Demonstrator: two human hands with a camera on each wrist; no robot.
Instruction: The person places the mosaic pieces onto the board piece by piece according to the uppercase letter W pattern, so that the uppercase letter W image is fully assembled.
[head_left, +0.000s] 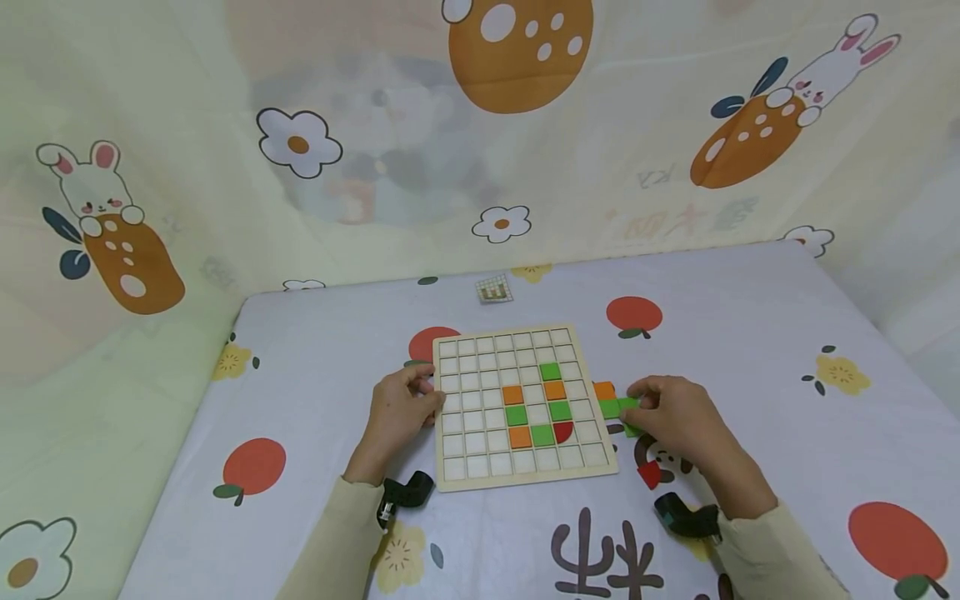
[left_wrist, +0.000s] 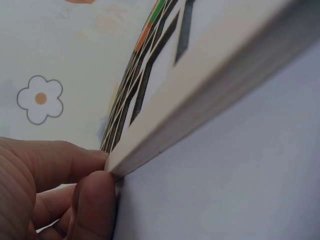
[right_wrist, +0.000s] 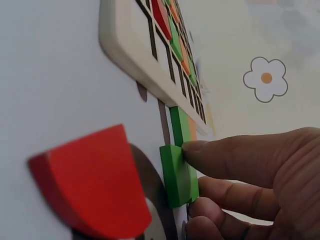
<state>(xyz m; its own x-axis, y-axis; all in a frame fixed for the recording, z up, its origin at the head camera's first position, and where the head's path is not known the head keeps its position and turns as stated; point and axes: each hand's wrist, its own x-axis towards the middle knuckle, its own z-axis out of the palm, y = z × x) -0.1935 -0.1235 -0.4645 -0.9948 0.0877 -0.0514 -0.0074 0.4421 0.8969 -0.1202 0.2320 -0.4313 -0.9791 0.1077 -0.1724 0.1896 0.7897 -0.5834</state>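
A wooden grid board lies on the table, with several green and orange square tiles and a red quarter-round tile in its cells. At its left edge my left hand grips the frame between thumb and a finger; the left wrist view shows the fingertips on the board's side. Off the right edge, my right hand pinches a green tile within a small cluster of green tiles and one orange tile. Closer to me lies a loose red quarter-round piece.
A small card with a grid picture lies behind the board, near the table's back edge. The tablecloth is printed with fruit and flowers. A patterned curtain hangs behind the table.
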